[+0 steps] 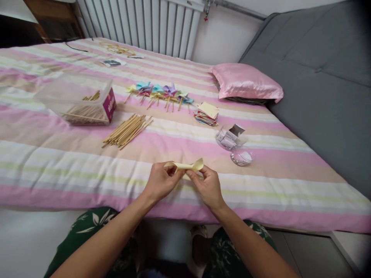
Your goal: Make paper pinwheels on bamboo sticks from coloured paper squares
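My left hand [161,180] and my right hand [206,184] meet above the near edge of the striped bed [58,170]. Both pinch a pale yellow folded paper piece [187,165] between fingers and thumbs; its ends curl up past my fingertips. A row of finished paper pinwheels [162,92] on sticks lies further back on the bed. A stack of coloured paper squares [206,113] sits to their right. A bundle of wooden sticks [127,130] lies loose to the left of my hands.
A clear plastic box [75,99] holding more sticks stands at the left. A small clear container [229,138] and its lid [242,157] rest to the right of my hands. A pink pillow [246,82] lies against the grey headboard [319,77]. A radiator [139,23] is behind.
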`<act>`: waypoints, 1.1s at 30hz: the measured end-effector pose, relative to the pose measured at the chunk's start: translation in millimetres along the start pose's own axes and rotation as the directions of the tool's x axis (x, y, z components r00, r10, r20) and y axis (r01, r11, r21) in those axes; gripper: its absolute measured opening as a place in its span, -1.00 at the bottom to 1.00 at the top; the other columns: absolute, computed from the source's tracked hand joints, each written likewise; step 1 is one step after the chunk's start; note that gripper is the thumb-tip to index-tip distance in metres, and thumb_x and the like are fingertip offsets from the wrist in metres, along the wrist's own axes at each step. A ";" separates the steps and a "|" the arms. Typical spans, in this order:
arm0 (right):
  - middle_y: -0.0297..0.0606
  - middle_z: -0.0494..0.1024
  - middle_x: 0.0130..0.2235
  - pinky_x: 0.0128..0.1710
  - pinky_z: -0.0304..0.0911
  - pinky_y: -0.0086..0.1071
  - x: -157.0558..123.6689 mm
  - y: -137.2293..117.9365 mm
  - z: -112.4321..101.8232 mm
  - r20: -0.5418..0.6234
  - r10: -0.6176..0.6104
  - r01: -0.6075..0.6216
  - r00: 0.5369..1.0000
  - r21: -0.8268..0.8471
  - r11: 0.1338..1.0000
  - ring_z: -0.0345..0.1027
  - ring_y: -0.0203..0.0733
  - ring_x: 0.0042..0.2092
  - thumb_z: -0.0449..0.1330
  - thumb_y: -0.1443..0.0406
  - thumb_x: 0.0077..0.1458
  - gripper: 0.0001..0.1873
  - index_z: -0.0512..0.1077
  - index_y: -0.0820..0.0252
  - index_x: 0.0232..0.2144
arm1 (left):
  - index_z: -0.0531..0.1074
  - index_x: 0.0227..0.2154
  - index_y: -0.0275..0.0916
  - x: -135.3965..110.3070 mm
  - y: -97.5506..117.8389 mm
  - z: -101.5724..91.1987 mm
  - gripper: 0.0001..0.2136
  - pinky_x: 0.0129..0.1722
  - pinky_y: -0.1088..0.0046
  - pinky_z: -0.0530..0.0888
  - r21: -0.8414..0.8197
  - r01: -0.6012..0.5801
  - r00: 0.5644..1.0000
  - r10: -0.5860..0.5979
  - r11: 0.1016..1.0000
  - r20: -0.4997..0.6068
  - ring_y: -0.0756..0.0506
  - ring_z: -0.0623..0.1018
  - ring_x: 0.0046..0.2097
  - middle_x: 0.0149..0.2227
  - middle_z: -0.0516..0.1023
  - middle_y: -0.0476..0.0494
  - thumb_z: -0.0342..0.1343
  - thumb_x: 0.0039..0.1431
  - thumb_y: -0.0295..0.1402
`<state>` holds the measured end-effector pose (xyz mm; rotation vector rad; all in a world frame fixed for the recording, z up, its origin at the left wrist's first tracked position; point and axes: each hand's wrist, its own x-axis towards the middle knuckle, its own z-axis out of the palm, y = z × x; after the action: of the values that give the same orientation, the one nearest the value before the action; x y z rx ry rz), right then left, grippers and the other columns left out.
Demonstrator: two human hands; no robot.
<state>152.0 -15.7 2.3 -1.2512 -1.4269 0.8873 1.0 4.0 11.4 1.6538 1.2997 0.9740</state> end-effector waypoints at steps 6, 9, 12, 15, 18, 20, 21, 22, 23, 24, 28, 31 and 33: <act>-0.28 0.58 -0.32 -0.19 0.28 -0.34 -0.4 -2.9 0.1 0.018 0.020 -0.021 1.000 0.047 0.999 0.43 -0.15 -0.25 0.19 0.24 0.04 -0.82 0.50 0.21 -0.33 | 0.41 -0.63 -0.32 -0.7 0.7 0.9 -0.72 -0.60 0.54 0.16 -0.001 -0.014 1.000 0.014 1.000 -0.028 0.05 0.26 -0.58 -0.67 0.30 0.02 0.11 0.00 -0.20; -0.24 0.58 -0.26 -0.14 0.29 -0.30 -0.5 -3.2 -0.3 0.056 0.051 -0.057 0.997 0.109 0.992 0.44 -0.12 -0.19 0.18 0.22 0.05 -0.78 0.49 0.21 -0.28 | 0.33 -0.69 -0.28 -1.1 1.9 0.3 -0.70 -0.59 0.54 0.16 0.007 -0.030 0.999 0.031 1.000 -0.022 0.06 0.24 -0.59 -0.68 0.24 0.05 0.10 0.02 -0.21; -0.21 0.58 -0.24 -0.11 0.29 -0.26 -0.2 -2.1 -0.4 0.076 0.058 -0.068 0.995 0.126 0.990 0.44 -0.09 -0.16 0.17 0.20 0.06 -0.75 0.50 0.21 -0.25 | 0.29 -0.69 -0.27 -1.3 3.0 -0.1 -0.71 -0.58 0.55 0.16 0.043 -0.063 0.998 0.063 0.997 -0.006 0.06 0.23 -0.57 -0.67 0.20 0.07 0.08 0.04 -0.24; -0.21 0.59 -0.23 -0.10 0.28 -0.26 0.4 -1.2 -0.2 0.077 0.058 -0.068 0.995 0.141 0.988 0.44 -0.10 -0.16 0.18 0.20 0.05 -0.76 0.50 0.21 -0.25 | 0.27 -0.70 -0.27 -1.7 3.6 0.0 -0.70 -0.57 0.55 0.15 0.090 -0.079 0.997 0.081 0.993 -0.019 0.07 0.23 -0.57 -0.68 0.20 0.07 0.07 0.05 -0.25; -0.21 0.59 -0.22 -0.09 0.28 -0.27 0.7 -0.9 0.3 0.074 0.061 -0.071 0.995 0.153 0.986 0.44 -0.11 -0.16 0.19 0.22 0.05 -0.77 0.50 0.21 -0.26 | 0.26 -0.72 -0.27 -2.3 4.2 0.5 -0.68 -0.58 0.55 0.14 0.114 -0.083 0.995 0.088 0.990 -0.041 0.07 0.21 -0.59 -0.70 0.17 0.08 0.07 0.05 -0.25; -0.21 0.59 -0.21 -0.10 0.28 -0.27 0.7 -0.2 0.5 0.073 0.068 -0.079 0.995 0.159 0.984 0.44 -0.11 -0.16 0.20 0.22 0.04 -0.78 0.50 0.21 -0.26 | 0.29 -0.72 -0.28 -2.9 5.0 0.9 -0.69 -0.59 0.55 0.14 0.117 -0.078 0.996 0.083 0.990 -0.038 0.07 0.22 -0.59 -0.70 0.20 0.06 0.07 0.05 -0.26; -0.21 0.59 -0.21 -0.10 0.28 -0.28 0.8 0.4 0.6 0.072 0.073 -0.084 0.995 0.164 0.983 0.44 -0.11 -0.16 0.20 0.22 0.04 -0.78 0.50 0.21 -0.26 | 0.32 -0.71 -0.28 -3.1 5.5 1.2 -0.70 -0.58 0.55 0.16 0.112 -0.072 0.997 0.076 0.991 -0.031 0.06 0.24 -0.58 -0.69 0.23 0.05 0.07 0.05 -0.26; -0.21 0.59 -0.22 -0.11 0.28 -0.28 0.8 1.0 0.5 0.070 0.078 -0.089 0.994 0.169 0.982 0.44 -0.11 -0.16 0.20 0.21 0.04 -0.77 0.49 0.22 -0.27 | 0.36 -0.68 -0.29 -3.3 6.0 1.4 -0.72 -0.57 0.55 0.17 0.101 -0.065 0.997 0.068 0.993 -0.022 0.06 0.27 -0.57 -0.68 0.28 0.03 0.07 0.05 -0.26; -0.21 0.59 -0.22 -0.11 0.29 -0.28 1.0 1.7 0.4 0.069 0.083 -0.094 0.994 0.177 0.980 0.44 -0.11 -0.16 0.20 0.21 0.04 -0.77 0.49 0.22 -0.27 | 0.40 -0.65 -0.31 -3.3 6.4 1.6 -0.73 -0.57 0.55 0.19 0.084 -0.057 0.998 0.059 0.995 -0.013 0.04 0.30 -0.56 -0.65 0.33 0.00 0.07 0.05 -0.26; -0.21 0.59 -0.22 -0.12 0.29 -0.28 1.2 2.2 0.2 0.067 0.088 -0.099 0.994 0.183 0.978 0.44 -0.11 -0.15 0.20 0.20 0.04 -0.77 0.49 0.22 -0.27 | 0.43 -0.62 -0.32 -3.1 6.6 1.7 -0.75 -0.56 0.55 0.21 0.062 -0.046 0.999 0.047 0.997 -0.005 0.03 0.33 -0.54 -0.63 0.38 -0.02 0.07 0.05 -0.27; -0.21 0.58 -0.24 -0.12 0.30 -0.26 2.8 3.6 -1.2 0.068 0.106 -0.118 0.992 0.197 0.973 0.44 -0.09 -0.16 0.20 0.17 0.03 -0.74 0.48 0.21 -0.27 | 0.47 -0.58 -0.35 -0.7 6.8 0.8 -0.75 -0.55 0.55 0.24 -0.058 0.014 0.999 -0.012 0.998 0.039 0.02 0.36 -0.52 -0.58 0.42 -0.06 0.08 0.05 -0.26; -0.20 0.58 -0.24 -0.11 0.30 -0.23 4.0 3.7 -2.6 0.085 0.102 -0.117 0.991 0.197 0.973 0.43 -0.09 -0.16 0.19 0.17 0.03 -0.73 0.48 0.21 -0.24 | 0.44 -0.59 -0.34 1.2 8.2 -0.5 -0.77 -0.56 0.57 0.23 -0.157 0.039 0.995 -0.023 0.987 0.099 0.04 0.34 -0.53 -0.59 0.39 -0.02 0.08 0.03 -0.28; -0.20 0.57 -0.23 -0.10 0.30 -0.23 4.3 3.4 -3.2 0.101 0.088 -0.106 0.991 0.182 0.978 0.42 -0.09 -0.15 0.18 0.18 0.04 -0.73 0.48 0.20 -0.24 | 0.44 -0.58 -0.33 1.5 9.9 -0.6 -0.80 -0.57 0.58 0.22 -0.203 0.065 0.991 -0.040 0.977 0.126 0.05 0.32 -0.55 -0.61 0.37 0.00 0.09 0.01 -0.29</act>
<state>156.1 -11.1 0.8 -1.1581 -1.3287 1.1319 4.3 4.0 20.9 1.4886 1.1165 0.9291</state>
